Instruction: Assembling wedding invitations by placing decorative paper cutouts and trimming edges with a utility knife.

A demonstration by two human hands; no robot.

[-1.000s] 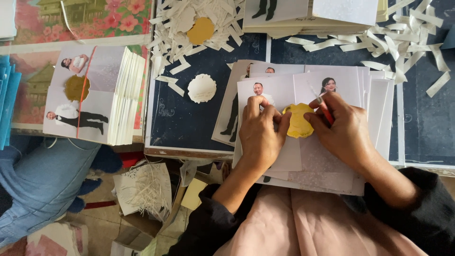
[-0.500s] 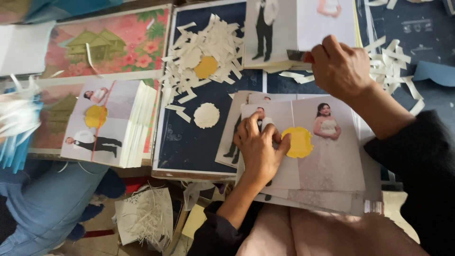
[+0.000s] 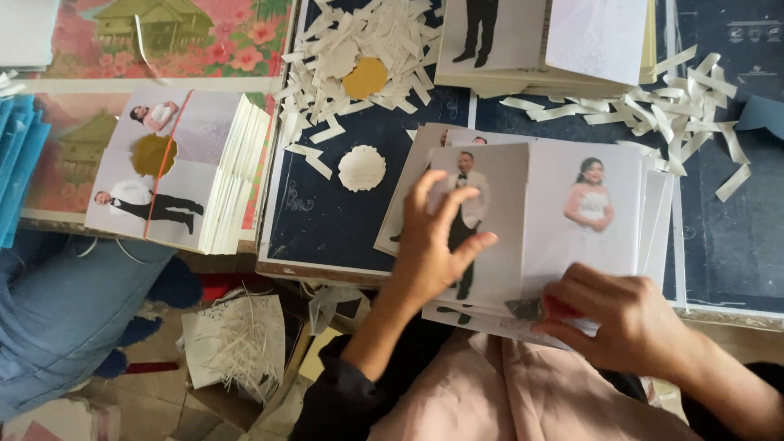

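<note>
A stack of folded photo cards (image 3: 555, 196) lies on a dark blue board (image 3: 327, 216); the top one shows a man in a white jacket and a woman in a white dress. My left hand (image 3: 433, 245) lies flat on the man's panel, fingers spread. My right hand (image 3: 625, 318) pinches the card's lower edge below the woman's panel, with a small dark grey piece (image 3: 527, 309) at its fingertips. A white scalloped round seal (image 3: 362, 167) lies left of the cards. A gold round seal (image 3: 365, 77) sits on a heap of white paper strips (image 3: 359, 41).
A thick stack of sealed cards (image 3: 175, 171) bound by a red band stands at left, on a floral sheet. More cards (image 3: 555, 41) and strips (image 3: 686, 98) lie at the top right. Blue paper (image 3: 16, 163) is far left. Another person's jeans leg (image 3: 65, 318) and scrap box (image 3: 237, 343) are below.
The gold seal that was on the top card is no longer in sight. My right hand came back from the top stack down to the card's lower edge; my left hand stayed on the card.
</note>
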